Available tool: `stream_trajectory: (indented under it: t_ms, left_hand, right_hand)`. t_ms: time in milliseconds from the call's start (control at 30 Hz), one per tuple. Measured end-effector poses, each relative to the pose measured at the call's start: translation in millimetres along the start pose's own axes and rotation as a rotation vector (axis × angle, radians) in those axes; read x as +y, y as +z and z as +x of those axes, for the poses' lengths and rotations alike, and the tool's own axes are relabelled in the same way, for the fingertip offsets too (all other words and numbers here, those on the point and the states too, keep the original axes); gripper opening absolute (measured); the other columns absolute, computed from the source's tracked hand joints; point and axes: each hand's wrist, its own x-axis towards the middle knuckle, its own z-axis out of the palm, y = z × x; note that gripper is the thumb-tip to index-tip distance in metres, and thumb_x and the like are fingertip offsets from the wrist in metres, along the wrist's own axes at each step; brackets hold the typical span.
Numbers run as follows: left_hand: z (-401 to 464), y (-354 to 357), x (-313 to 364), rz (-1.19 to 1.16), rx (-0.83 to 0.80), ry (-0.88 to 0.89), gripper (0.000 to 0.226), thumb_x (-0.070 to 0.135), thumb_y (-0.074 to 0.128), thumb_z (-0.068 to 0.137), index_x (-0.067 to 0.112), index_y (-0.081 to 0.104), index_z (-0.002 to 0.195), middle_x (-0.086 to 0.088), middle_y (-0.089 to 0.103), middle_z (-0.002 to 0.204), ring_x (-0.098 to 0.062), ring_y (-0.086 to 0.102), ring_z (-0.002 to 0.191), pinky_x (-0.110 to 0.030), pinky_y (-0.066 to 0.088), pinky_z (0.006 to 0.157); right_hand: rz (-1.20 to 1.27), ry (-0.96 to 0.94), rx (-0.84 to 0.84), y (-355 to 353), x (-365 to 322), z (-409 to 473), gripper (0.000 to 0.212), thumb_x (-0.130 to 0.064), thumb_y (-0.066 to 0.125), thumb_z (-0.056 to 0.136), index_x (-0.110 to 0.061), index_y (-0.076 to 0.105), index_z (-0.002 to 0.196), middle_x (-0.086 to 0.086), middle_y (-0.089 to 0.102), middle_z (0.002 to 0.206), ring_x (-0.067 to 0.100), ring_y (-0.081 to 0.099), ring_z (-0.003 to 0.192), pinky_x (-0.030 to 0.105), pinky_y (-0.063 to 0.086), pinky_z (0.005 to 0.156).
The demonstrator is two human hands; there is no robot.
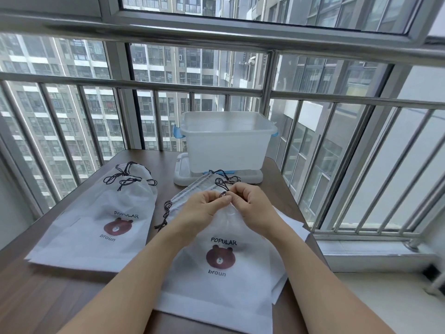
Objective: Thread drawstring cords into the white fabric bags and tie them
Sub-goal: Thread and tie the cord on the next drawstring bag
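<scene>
A white fabric bag (pixel 216 280) with a brown bear print lies on top of a stack of like bags in front of me. Its gathered top is under my hands. My left hand (pixel 199 208) and my right hand (pixel 250 206) meet above the bag's mouth, and both pinch a dark drawstring cord (pixel 222 194) between fingertips. More of that cord loops behind my hands (pixel 225 180). Another dark cord end (pixel 165 213) hangs at the bag's left side. To the left lies a pile of white bags (pixel 91 227) with tied dark cords (pixel 127 177) at the top.
A translucent plastic bin (pixel 226 145) stands on its lid (pixel 183 174) at the back of the brown table (pixel 48 297). Metal window bars (pixel 265 92) run behind and to the right. The table's right edge is close to the bag stack.
</scene>
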Motion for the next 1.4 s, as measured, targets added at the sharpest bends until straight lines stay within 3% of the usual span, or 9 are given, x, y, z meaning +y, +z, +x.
stream_trajectory:
  t_ms: [100,267,433,567,767,967,1167,1300,1400]
  left_hand:
    - [-1,1,3,0.060,0.020,0.013,0.014,0.026,0.068,0.088,0.012,0.072,0.085,-0.005,0.062,0.083,-0.018,0.048,0.081,-0.037,0.035,0.078]
    - [-2,3,5,-0.022,0.009,0.007,0.012,0.009,0.061,0.096,0.010,0.072,0.093,-0.007,0.069,0.091,-0.013,0.058,0.087,-0.027,0.043,0.084]
    - [-3,7,3,0.041,0.207,0.152,0.006,0.008,0.072,0.088,0.013,0.075,0.089,-0.004,0.076,0.090,-0.010,0.069,0.085,-0.020,0.051,0.082]
    - [-6,5,8,0.049,0.357,0.269,0.013,0.006,0.078,0.082,0.010,0.077,0.094,0.001,0.078,0.086,-0.013,0.074,0.084,-0.021,0.056,0.080]
    - [-9,7,11,0.101,0.446,0.309,0.016,0.003,0.080,0.079,0.011,0.080,0.093,0.003,0.078,0.085,-0.010,0.075,0.081,-0.025,0.059,0.082]
    - [-10,6,16,0.325,0.574,0.428,0.027,0.004,0.076,0.076,0.024,0.078,0.094,0.011,0.075,0.078,-0.001,0.070,0.071,-0.020,0.057,0.073]
    - [-5,-14,18,0.324,0.611,0.366,0.025,0.013,0.055,0.085,0.020,0.076,0.095,0.001,0.073,0.079,-0.025,0.064,0.064,-0.041,0.053,0.059]
    - [-15,-4,20,0.574,0.582,0.756,0.015,0.020,0.073,0.079,0.014,0.068,0.091,0.002,0.060,0.088,-0.009,0.057,0.079,-0.020,0.047,0.073]
    - [-12,6,14,0.694,0.416,0.857,0.023,0.020,0.082,0.075,0.013,0.073,0.095,0.003,0.062,0.094,-0.011,0.061,0.086,-0.022,0.050,0.074]
  right_hand:
    - [-0.027,-0.017,-0.006,-1,-1,-1,0.021,-0.014,0.061,0.099,-0.010,0.064,0.079,-0.012,0.051,0.062,0.002,0.039,0.056,0.017,0.033,0.056]
    - [-0.053,-0.024,0.035,-3,-5,-1,0.026,-0.013,0.060,0.100,-0.018,0.060,0.074,-0.017,0.047,0.053,0.003,0.037,0.052,0.016,0.031,0.052]
    - [-0.155,-0.087,0.111,5,-9,-3,0.026,-0.009,0.058,0.100,-0.014,0.056,0.074,-0.013,0.046,0.055,0.005,0.041,0.052,0.017,0.033,0.053]
    - [-0.153,-0.105,0.130,6,-13,-5,0.032,-0.008,0.059,0.099,-0.024,0.056,0.072,-0.018,0.052,0.052,0.003,0.046,0.051,0.014,0.034,0.052]
    - [-0.162,-0.102,0.134,5,-10,-5,0.020,-0.011,0.060,0.099,-0.008,0.062,0.080,-0.011,0.049,0.057,0.005,0.043,0.051,0.015,0.033,0.053]
    - [-0.248,-0.128,0.104,6,-13,-6,0.029,-0.009,0.059,0.099,-0.022,0.055,0.074,-0.013,0.048,0.058,0.003,0.048,0.057,0.014,0.034,0.055]
    - [-0.170,-0.063,0.168,-5,-6,0,0.023,-0.013,0.061,0.099,-0.010,0.063,0.076,-0.016,0.050,0.051,0.004,0.042,0.051,0.016,0.032,0.053]
    - [-0.160,-0.040,0.106,-3,-11,-2,0.026,-0.014,0.062,0.097,-0.019,0.065,0.072,-0.018,0.052,0.052,0.003,0.042,0.051,0.015,0.033,0.052]
    - [-0.170,-0.060,0.068,-1,-12,-4,0.025,-0.011,0.061,0.096,-0.022,0.070,0.075,-0.011,0.063,0.064,0.002,0.051,0.060,0.018,0.040,0.060]
